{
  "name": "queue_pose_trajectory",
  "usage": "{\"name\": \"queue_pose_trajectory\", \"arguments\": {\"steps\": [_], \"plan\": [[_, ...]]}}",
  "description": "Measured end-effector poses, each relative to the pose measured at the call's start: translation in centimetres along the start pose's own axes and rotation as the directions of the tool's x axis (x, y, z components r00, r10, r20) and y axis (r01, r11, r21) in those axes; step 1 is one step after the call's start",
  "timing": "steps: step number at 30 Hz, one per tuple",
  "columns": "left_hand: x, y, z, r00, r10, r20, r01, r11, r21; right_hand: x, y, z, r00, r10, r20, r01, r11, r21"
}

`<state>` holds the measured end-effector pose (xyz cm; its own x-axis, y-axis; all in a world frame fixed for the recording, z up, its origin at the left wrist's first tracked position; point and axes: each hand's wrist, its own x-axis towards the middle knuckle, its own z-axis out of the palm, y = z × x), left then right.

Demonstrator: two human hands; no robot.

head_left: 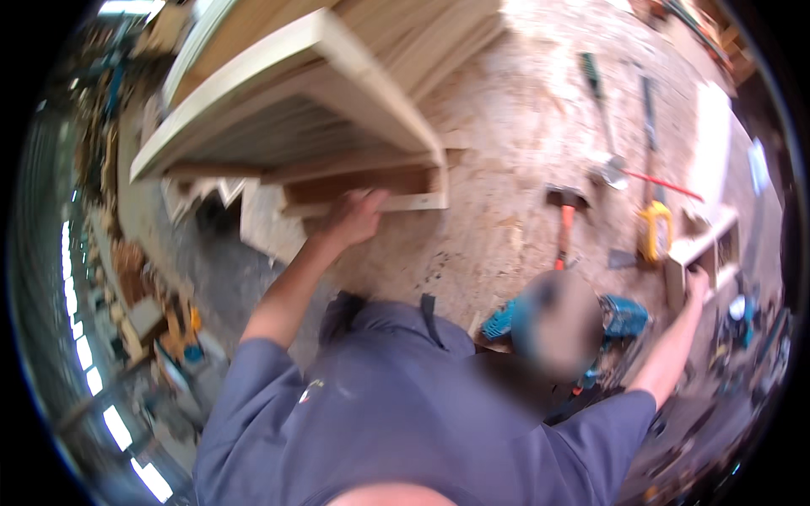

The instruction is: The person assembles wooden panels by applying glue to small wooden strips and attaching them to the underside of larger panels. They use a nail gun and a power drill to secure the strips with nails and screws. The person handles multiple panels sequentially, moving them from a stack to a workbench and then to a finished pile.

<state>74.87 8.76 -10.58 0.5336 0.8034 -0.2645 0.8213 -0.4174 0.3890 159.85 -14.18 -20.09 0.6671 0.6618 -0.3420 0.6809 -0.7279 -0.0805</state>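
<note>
While a cluttered workshop (148, 337) surrounds the scuffed bench (498, 202), a wooden frame (375, 97) extends beyond the left grip (359, 215), clamped on its near rail (413, 202); the right grip (697, 281) clasps a small box (702, 241).

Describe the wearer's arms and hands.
Both sleeves are short, plain and dark blue-grey, ending near the elbows; the forearms are bare. No glove shows on the left hand or right hand, though blur hides finer detail.
</note>
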Motion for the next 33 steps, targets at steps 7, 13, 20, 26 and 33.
{"name": "queue_pose_trajectory", "arguments": {"steps": [7, 13, 20, 26, 33], "plan": [[-0.8, 1.0, 1.3, 0.988, -0.019, -0.155, 0.012, 0.999, -0.046, 1.6, 0.2, -0.7, 0.997, 0.063, 0.044, -0.055, 0.985, -0.162], [-1.2, 0.9, 1.4, 0.982, -0.020, -0.186, 0.004, 0.996, -0.089, 0.5, -2.7, -2.5, 1.000, 0.019, 0.018, -0.015, 0.974, -0.225], [-1.8, -0.5, 2.2, 0.963, 0.036, -0.267, -0.059, 0.995, -0.078, -0.2, -1.0, -0.1, 0.962, 0.264, 0.073, -0.271, 0.883, 0.382], [-1.5, 1.4, 1.7, 0.985, -0.056, -0.166, 0.037, 0.993, -0.115, -3.4, -0.5, -1.5, 0.915, 0.390, -0.104, -0.074, 0.417, 0.906], [-1.5, 9.1, 0.1, 0.964, -0.233, -0.132, 0.048, 0.635, -0.771, -19.1, -16.1, -8.5, 0.953, 0.243, -0.178, 0.142, 0.158, 0.977]]}}
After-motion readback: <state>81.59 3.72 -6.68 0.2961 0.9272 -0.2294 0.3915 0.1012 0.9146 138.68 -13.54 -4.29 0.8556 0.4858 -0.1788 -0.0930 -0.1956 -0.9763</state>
